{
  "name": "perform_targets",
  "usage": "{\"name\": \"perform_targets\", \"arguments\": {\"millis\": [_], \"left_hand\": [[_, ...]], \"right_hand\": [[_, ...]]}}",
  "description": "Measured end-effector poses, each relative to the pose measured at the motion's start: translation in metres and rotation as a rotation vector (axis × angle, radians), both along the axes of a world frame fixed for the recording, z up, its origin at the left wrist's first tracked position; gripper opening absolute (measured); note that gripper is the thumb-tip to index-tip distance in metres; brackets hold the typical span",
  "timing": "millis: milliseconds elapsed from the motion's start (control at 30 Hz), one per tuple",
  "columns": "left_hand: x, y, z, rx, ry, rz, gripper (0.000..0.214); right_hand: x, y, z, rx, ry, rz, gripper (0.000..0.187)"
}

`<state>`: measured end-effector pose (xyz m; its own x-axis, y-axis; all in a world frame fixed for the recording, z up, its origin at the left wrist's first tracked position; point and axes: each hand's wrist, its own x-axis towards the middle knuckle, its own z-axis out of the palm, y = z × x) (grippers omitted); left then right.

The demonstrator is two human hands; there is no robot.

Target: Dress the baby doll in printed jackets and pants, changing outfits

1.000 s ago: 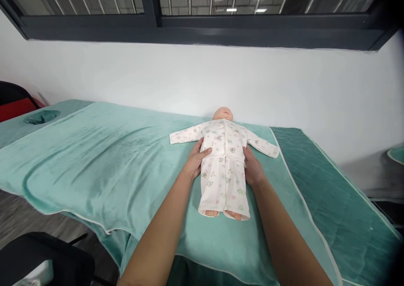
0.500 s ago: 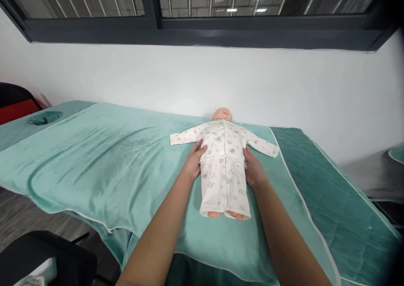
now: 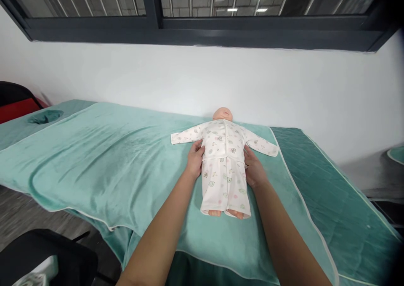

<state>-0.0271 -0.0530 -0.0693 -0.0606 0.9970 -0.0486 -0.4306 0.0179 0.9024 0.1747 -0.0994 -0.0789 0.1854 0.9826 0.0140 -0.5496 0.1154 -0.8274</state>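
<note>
A baby doll [image 3: 222,114] lies on its back on a teal blanket [image 3: 104,155], head toward the wall, dressed in a white printed top [image 3: 224,139] and matching trousers [image 3: 225,185]. Its sleeves are spread out to both sides and its bare feet show at the trouser ends. My left hand [image 3: 195,161] lies against the doll's left side at the waist, fingers flat and together, thumb by the top's hem. My right hand [image 3: 254,169] rests flat against the other side of the waist. Neither hand grips the cloth.
The blanket covers a long padded table [image 3: 341,202] with a darker green quilted cover at right. A face hole [image 3: 44,117] shows at the far left end. A black chair [image 3: 47,256] stands at bottom left. A white wall and dark window frame rise behind.
My left thumb has come off the doll's top and the hand has drawn in to the side of the waist. The right hand has barely moved.
</note>
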Motion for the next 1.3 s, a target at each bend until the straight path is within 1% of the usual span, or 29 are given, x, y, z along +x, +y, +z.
{"name": "perform_targets", "arguments": {"millis": [100,200,267,433,667,833,967,1033,1067,1167,1200,1267,1300], "left_hand": [[0.002,0.000,-0.003,0.087,0.193,0.094,0.024],[0.002,-0.005,-0.002,0.150,0.393,0.190,0.016],[0.001,-0.008,-0.001,0.169,0.469,0.236,0.013],[-0.002,-0.013,-0.002,0.202,0.485,0.290,0.011],[-0.005,-0.016,-0.002,0.206,0.496,0.294,0.016],[-0.005,-0.021,0.002,0.199,0.517,0.344,0.014],[-0.007,-0.024,-0.001,0.198,0.511,0.370,0.010],[-0.011,-0.024,-0.005,0.201,0.524,0.381,0.010],[-0.014,-0.024,-0.007,0.196,0.533,0.381,0.011],[-0.023,-0.018,-0.010,0.113,0.515,0.338,0.021],[-0.026,-0.015,-0.010,0.078,0.500,0.311,0.025],[-0.031,-0.008,-0.009,0.044,0.509,0.266,0.030],[-0.033,-0.004,-0.008,0.049,0.544,0.255,0.031]], "right_hand": [[0.000,0.000,-0.001,0.010,-0.008,-0.006,0.069],[-0.002,-0.002,0.001,0.034,-0.029,-0.004,0.071],[-0.003,-0.004,0.002,0.036,-0.039,-0.021,0.074],[-0.003,-0.012,0.001,-0.006,-0.074,-0.083,0.077],[0.000,-0.028,-0.007,-0.031,-0.102,-0.149,0.080],[-0.002,-0.038,-0.006,-0.024,-0.088,-0.162,0.073],[-0.003,-0.041,-0.006,-0.037,-0.041,-0.169,0.067],[0.006,-0.038,-0.007,-0.073,0.034,-0.179,0.060],[0.013,-0.035,-0.008,-0.094,0.087,-0.176,0.053],[0.046,-0.020,-0.009,-0.151,0.235,-0.157,0.026],[0.059,-0.015,-0.008,-0.163,0.259,-0.176,0.022],[0.082,-0.007,-0.006,-0.153,0.281,-0.216,0.022],[0.091,-0.003,-0.005,-0.131,0.285,-0.228,0.024]]}}
